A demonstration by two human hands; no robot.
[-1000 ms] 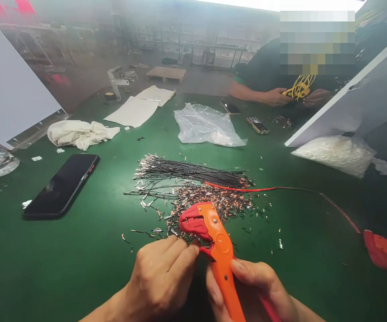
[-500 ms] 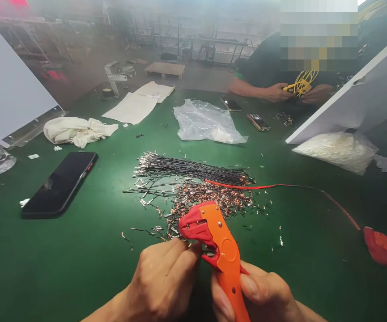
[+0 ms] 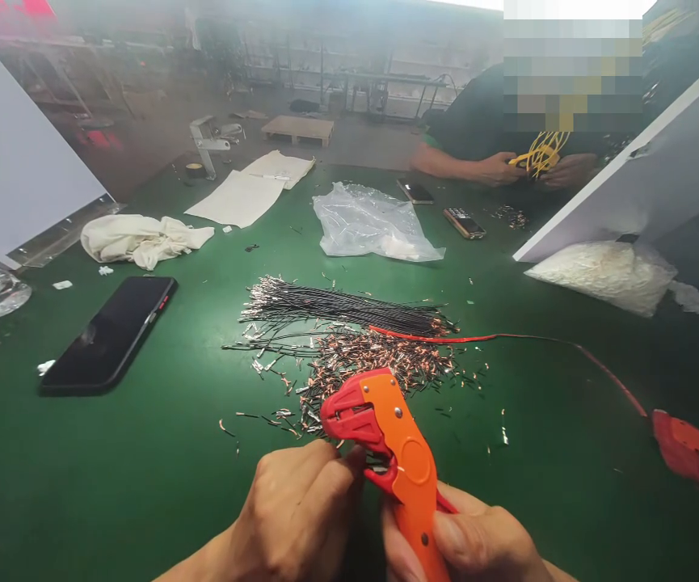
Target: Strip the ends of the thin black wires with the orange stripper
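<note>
An orange and red wire stripper [image 3: 408, 461] is in my right hand [image 3: 476, 529], its head pointing up and to the left. Part of its red lever shows beside my thumb. My left hand [image 3: 301, 505] is closed, with the fingertips tucked against the tool's red jaw side; what they pinch is hidden. Just beyond the tool's head lies a heap of short black wire offcuts [image 3: 379, 356] with copper ends. Behind that heap stretches a bundle of long black wires [image 3: 343, 303], with pale tips at the left and copper ends at the right.
To the left lie a black phone [image 3: 112, 331] and a white cloth [image 3: 143, 238]. A clear plastic bag [image 3: 373, 218] is behind the wires. At right, a red strip leads toward a second red tool [image 3: 692, 449]. Across the table, a co-worker's hands [image 3: 500, 168] hold yellow wires.
Slightly more of the wire stripper's red lever shows beside my right thumb. My left hand stays close to the jaws, shifted a little. The wires on the table lie as before.
</note>
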